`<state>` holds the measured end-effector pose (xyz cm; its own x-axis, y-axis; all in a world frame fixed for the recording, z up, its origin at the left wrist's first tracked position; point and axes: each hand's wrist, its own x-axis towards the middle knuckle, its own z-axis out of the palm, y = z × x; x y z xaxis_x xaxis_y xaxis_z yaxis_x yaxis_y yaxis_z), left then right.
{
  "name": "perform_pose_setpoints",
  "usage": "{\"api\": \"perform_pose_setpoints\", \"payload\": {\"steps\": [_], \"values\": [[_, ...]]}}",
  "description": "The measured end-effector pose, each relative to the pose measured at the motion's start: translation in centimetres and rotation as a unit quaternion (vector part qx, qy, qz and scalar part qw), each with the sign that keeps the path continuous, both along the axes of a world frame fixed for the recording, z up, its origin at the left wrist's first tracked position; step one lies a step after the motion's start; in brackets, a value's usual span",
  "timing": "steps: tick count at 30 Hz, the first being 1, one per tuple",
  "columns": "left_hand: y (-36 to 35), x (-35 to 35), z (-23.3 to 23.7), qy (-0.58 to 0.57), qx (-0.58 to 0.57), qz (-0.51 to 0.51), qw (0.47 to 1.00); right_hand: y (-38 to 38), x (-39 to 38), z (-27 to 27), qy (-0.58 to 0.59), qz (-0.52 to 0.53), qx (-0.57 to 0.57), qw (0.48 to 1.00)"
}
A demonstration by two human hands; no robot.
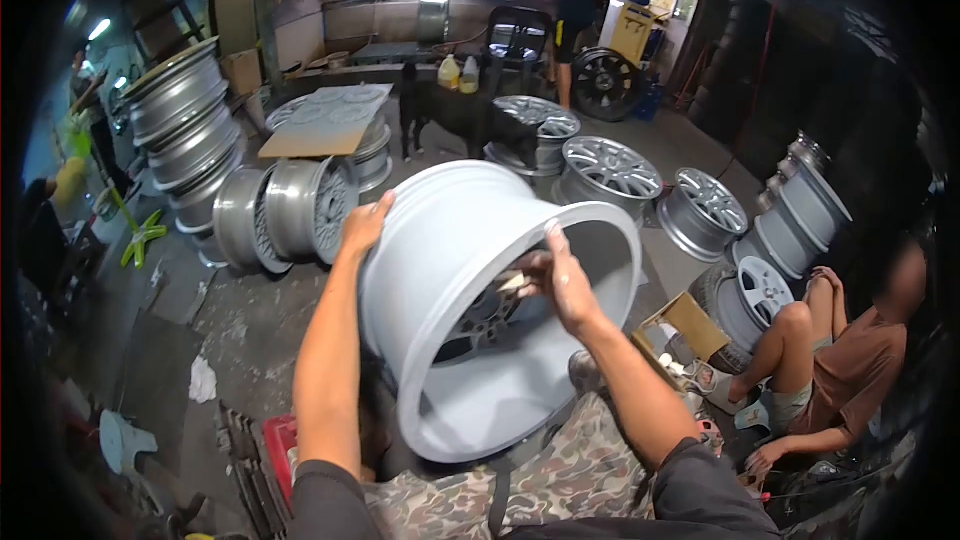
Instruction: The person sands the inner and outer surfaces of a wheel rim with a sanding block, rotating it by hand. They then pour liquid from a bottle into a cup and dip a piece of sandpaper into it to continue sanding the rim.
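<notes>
A light grey wheel rim (455,230) is tilted in front of me above my camouflage-clad lap, its open barrel facing me. My left hand (368,225) grips its far left edge, fingers partly hidden behind the barrel. Inside the near opening, the fingers of my right hand (565,285) are closed on a small pale piece (514,282), whose kind I cannot make out. The right thumb points up by the near lip. Spokes show deep in the barrel.
Stacked rims (185,120) stand at left, with more rims (610,170) across the floor. Cardboard (330,125) covers one pile. A black dog (450,115) stands behind. A seated person (840,380) is close on my right, beside a cardboard box (690,328). Another person (572,10) stands at the back.
</notes>
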<state>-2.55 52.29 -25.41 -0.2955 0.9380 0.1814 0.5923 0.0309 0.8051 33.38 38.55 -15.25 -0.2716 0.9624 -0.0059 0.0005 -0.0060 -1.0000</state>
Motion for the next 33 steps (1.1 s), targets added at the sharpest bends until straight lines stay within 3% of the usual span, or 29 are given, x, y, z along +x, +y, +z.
{"api": "perform_pose_setpoints", "payload": {"steps": [3, 4, 5, 8, 9, 11, 13, 14, 15, 19, 22, 26, 27, 29, 31, 32, 33], "values": [[-2.1, 0.8, 0.9, -0.003, 0.015, 0.005, 1.000, -1.0, -1.5, 0.8, 0.019, -0.018, 0.024, 0.999], [-2.9, 0.8, 1.4, -0.007, 0.016, 0.008, 1.000, 0.9, -1.1, -2.0, -0.012, -0.066, 0.082, 0.994], [-3.8, 0.9, 1.9, -0.012, 0.018, 0.011, 1.000, -2.6, -2.2, 2.1, -0.045, -0.051, 0.065, 0.996], [-6.3, 0.6, 1.8, -0.006, 0.053, 0.032, 0.998, -5.7, -2.6, 2.4, -0.095, -0.041, 0.121, 0.987], [-7.2, 0.1, 1.7, -0.005, 0.057, 0.030, 0.998, -7.5, -3.5, 3.1, -0.031, -0.023, 0.091, 0.995], [-9.2, -1.4, 1.1, 0.017, 0.053, 0.037, 0.998, -10.3, -4.6, 3.3, -0.010, -0.012, 0.049, 0.999], [-12.4, -1.7, 1.1, -0.084, 0.106, 0.048, 0.990, -12.7, -4.9, 2.8, -0.068, 0.038, 0.103, 0.992], [-13.7, -2.6, 1.1, -0.143, 0.073, 0.029, 0.987, -14.1, -5.2, 3.3, -0.111, 0.063, 0.100, 0.987], [-15.0, -3.0, 0.9, -0.172, 0.112, 0.025, 0.978, -15.4, -6.1, 3.0, -0.033, 0.077, 0.107, 0.991], [-19.9, -3.9, 1.6, -0.227, 0.092, 0.006, 0.969, -18.7, -6.5, 1.6, -0.053, 0.158, 0.069, 0.984], [-21.4, -3.1, 1.9, -0.185, 0.153, 0.028, 0.970, -20.3, -5.5, 1.5, -0.024, 0.137, 0.091, 0.986], [-22.8, -0.4, 3.9, -0.155, 0.143, 0.055, 0.976, -18.8, -1.8, 1.9, -0.012, 0.094, 0.155, 0.983], [-23.2, 0.2, 4.4, -0.150, 0.132, 0.044, 0.979, -17.9, -0.2, 1.8, -0.041, 0.102, 0.091, 0.990], [-23.4, 1.7, 5.5, -0.159, 0.107, 0.061, 0.979, -16.5, 2.9, 3.3, -0.079, 0.090, 0.068, 0.990], [-24.6, 2.8, 6.9, -0.104, 0.121, 0.080, 0.984, -15.4, 3.7, 2.5, 0.051, 0.044, 0.042, 0.997], [-25.3, 2.9, 6.9, -0.072, 0.123, 0.079, 0.987, -13.3, 5.0, -0.1, -0.032, 0.063, 0.066, 0.995], [-26.1, 3.6, 7.2, -0.043, 0.122, 0.079, 0.988, -12.7, 5.3, 0.3, -0.030, 0.063, 0.068, 0.995]]}}
